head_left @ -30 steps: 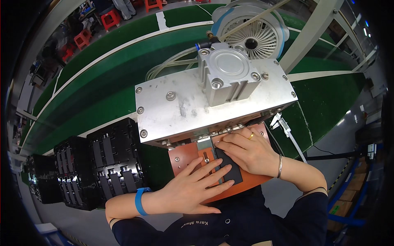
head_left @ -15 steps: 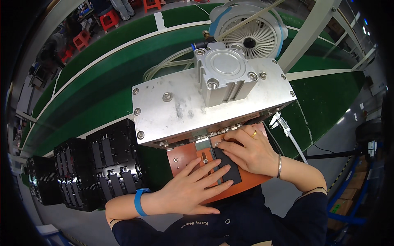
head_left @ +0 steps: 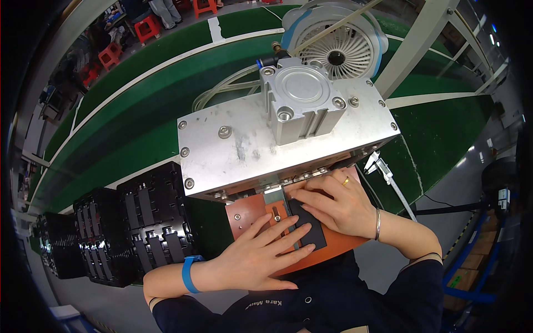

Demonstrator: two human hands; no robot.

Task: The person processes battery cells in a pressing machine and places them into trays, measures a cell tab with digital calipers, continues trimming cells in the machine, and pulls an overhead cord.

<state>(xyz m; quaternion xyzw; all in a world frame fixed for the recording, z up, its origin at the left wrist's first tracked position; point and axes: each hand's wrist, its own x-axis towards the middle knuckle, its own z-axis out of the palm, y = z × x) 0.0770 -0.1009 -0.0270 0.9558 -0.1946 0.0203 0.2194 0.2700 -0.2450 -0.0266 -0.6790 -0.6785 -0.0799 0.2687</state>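
A flat black rectangular part (head_left: 310, 230) lies on the reddish-brown base plate (head_left: 248, 211) under the grey metal press (head_left: 277, 144). My left hand (head_left: 261, 255) lies flat, fingers spread, its fingertips on the part's left edge. From the right, my right hand (head_left: 336, 202) presses its fingers on the part's top end, close under the press. A silver slotted guide (head_left: 276, 206) sits just left of the part.
Black trays (head_left: 139, 222) with slotted compartments stand in a row to my left. A green conveyor belt (head_left: 127, 116) runs behind the press, with a white fan (head_left: 338, 50) at the back. A caliper (head_left: 383, 172) lies to the right. Red stools (head_left: 147, 28) stand far back.
Both hands have stayed on the black part, with only slight finger shifts. The press has not moved.
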